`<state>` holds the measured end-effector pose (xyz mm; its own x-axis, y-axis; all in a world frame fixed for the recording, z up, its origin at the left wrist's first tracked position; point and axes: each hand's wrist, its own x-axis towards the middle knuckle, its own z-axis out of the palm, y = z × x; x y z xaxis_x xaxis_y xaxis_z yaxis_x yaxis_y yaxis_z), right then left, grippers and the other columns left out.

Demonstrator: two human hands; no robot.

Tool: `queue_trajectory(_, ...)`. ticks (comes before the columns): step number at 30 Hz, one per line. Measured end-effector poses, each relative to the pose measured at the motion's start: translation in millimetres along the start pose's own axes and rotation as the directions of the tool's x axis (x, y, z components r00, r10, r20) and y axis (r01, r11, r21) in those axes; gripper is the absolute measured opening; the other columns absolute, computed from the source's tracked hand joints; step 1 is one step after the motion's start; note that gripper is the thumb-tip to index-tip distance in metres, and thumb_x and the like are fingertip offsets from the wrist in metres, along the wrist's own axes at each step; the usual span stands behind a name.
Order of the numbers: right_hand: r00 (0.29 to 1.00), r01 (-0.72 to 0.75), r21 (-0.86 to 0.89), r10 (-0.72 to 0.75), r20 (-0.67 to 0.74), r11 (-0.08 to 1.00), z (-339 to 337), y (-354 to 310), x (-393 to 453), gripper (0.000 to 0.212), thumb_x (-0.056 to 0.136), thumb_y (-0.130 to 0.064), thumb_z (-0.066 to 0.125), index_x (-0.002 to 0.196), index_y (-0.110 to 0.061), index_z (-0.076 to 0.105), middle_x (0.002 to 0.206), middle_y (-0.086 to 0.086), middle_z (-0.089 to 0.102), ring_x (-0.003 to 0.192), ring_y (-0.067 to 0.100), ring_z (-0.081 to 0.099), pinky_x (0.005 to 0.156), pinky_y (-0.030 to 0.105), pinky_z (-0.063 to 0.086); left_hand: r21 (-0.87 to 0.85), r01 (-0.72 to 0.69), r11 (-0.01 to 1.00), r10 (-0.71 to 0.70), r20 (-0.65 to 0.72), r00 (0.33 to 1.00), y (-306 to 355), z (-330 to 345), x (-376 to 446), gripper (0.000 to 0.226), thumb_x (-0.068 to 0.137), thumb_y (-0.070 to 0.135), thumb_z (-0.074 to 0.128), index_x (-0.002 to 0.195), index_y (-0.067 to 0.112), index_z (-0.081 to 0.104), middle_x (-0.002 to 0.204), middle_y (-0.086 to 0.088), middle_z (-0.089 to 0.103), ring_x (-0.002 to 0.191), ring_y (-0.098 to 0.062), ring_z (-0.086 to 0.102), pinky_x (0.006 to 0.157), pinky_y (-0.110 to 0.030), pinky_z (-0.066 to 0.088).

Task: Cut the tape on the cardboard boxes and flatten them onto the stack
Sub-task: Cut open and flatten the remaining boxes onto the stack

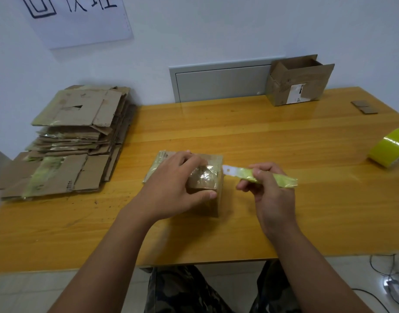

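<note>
While left hand (171, 184) steadies box (213, 197), cutter (259, 176) beside

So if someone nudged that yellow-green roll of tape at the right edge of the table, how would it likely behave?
The yellow-green roll of tape seems to lie tilted on the wooden table, so a nudge would probably slide or rock it, not roll it far. Its glossy outer surface looks slippery. It sits near the table's right edge, so a push that way might drop it.

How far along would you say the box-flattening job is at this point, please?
Done: many flattened boxes lie on the stack at the table's left end. In hand: the left hand steadies a small taped box while the right hand brings the knife to its top. Left: the open box at the back.
</note>
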<state>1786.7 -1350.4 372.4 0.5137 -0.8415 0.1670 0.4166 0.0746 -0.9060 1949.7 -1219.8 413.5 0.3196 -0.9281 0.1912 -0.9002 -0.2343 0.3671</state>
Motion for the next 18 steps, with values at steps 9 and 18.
queue_trajectory(9,0.942,0.331,-0.387,-0.273,0.196,0.861,13.2,12.4,7.8,0.014,0.1,-0.027,0.053,0.112,-0.034,0.057,0.096,-0.013,0.075,0.078,0.019,0.066,0.069,0.014,0.048,-0.208,0.033,0.977,-0.067,-0.161,0.985,-0.2,-0.9,8.8,0.035,0.098,0.044,0.049,0.124,0.025,0.064,0.118,0.013,0.065,0.114,-0.005,0.054,0.093,-0.022,0.039)
queue_trajectory(18,0.967,0.19,-0.185,-0.151,0.207,0.964,-4.6,7.1,-7.3,0.017,0.09,-0.034,0.064,0.104,-0.029,0.072,0.071,0.003,0.067,0.069,0.015,0.065,0.069,0.022,0.052,-0.021,0.098,0.995,-0.097,0.056,0.994,-1.5,-3.2,24.7,0.042,0.096,0.04,0.056,0.138,0.035,0.052,0.141,0.012,0.044,0.131,-0.011,0.036,0.109,-0.034,0.031)
